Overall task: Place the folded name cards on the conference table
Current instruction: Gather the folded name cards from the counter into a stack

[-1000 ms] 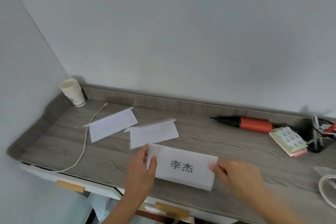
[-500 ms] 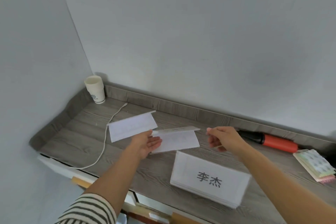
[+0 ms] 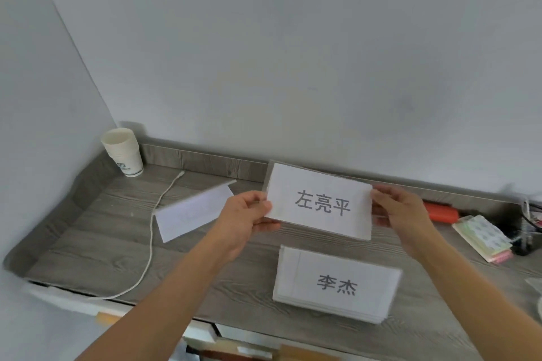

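A white folded name card [image 3: 319,204] with three printed characters is lifted above the grey wood table [image 3: 88,246], its printed face toward me. My left hand [image 3: 247,218] pinches its left edge and my right hand [image 3: 400,208] pinches its right edge. A second folded name card [image 3: 337,286] with two printed characters stands on the table near the front edge, just below the held one. A third folded card [image 3: 195,209] lies to the left with its blank side up.
A stack of paper cups [image 3: 123,152] stands in the back left corner. A white cable [image 3: 151,243] runs from the back to the front edge. An orange and black pump [image 3: 440,211], a pad of coloured sheets [image 3: 484,237] and dark clutter sit at the right.
Both hands left the two-character card standing near the front edge, reached back to the middle card, picked it up and turned its printed face toward me.
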A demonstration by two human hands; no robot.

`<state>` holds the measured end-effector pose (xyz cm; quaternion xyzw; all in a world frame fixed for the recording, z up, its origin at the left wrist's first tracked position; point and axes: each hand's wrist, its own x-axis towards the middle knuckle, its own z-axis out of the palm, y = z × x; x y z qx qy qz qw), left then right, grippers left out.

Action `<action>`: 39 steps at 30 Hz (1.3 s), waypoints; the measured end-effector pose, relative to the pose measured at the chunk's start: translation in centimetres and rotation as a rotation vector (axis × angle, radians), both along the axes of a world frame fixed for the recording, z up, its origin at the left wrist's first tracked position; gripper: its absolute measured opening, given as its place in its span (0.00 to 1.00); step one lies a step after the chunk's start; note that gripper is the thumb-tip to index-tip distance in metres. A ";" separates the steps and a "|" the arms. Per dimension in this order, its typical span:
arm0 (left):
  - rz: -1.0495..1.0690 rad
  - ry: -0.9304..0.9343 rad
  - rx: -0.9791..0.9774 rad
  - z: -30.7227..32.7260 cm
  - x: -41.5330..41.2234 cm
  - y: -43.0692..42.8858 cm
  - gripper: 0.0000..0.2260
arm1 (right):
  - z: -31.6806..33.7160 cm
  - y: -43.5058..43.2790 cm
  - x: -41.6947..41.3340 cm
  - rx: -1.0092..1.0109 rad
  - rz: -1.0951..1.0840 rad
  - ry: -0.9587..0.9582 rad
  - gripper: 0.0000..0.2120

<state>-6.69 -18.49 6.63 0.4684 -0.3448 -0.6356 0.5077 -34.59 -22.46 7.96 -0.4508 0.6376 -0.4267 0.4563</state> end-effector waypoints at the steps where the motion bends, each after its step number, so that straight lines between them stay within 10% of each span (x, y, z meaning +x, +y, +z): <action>1: -0.022 -0.065 -0.057 0.6 -0.3 0.5 0.07 | 0.7 0.8 -0.6 -0.051 -0.005 0.034 0.10; 15: -0.079 -1.207 -0.571 -3.8 -3.0 6.6 0.11 | -1.3 11.2 -4.0 -0.305 0.001 0.464 0.14; 21: 0.010 -1.049 -0.414 -5.4 -4.1 7.7 0.21 | -4.3 12.0 -3.4 -0.382 0.001 0.841 0.08; 25: 0.029 -0.956 -0.331 -5.9 -4.2 8.2 0.26 | -5.6 12.3 -3.3 -0.419 0.021 0.757 0.12; 31: 0.087 -0.965 -0.326 -5.4 -0.5 7.2 0.13 | -3.5 11.2 -2.1 -0.406 0.120 0.994 0.18; 39: 0.788 -0.239 0.376 -8.8 16.4 1.7 0.16 | -0.3 7.0 6.4 -0.301 0.583 0.963 0.22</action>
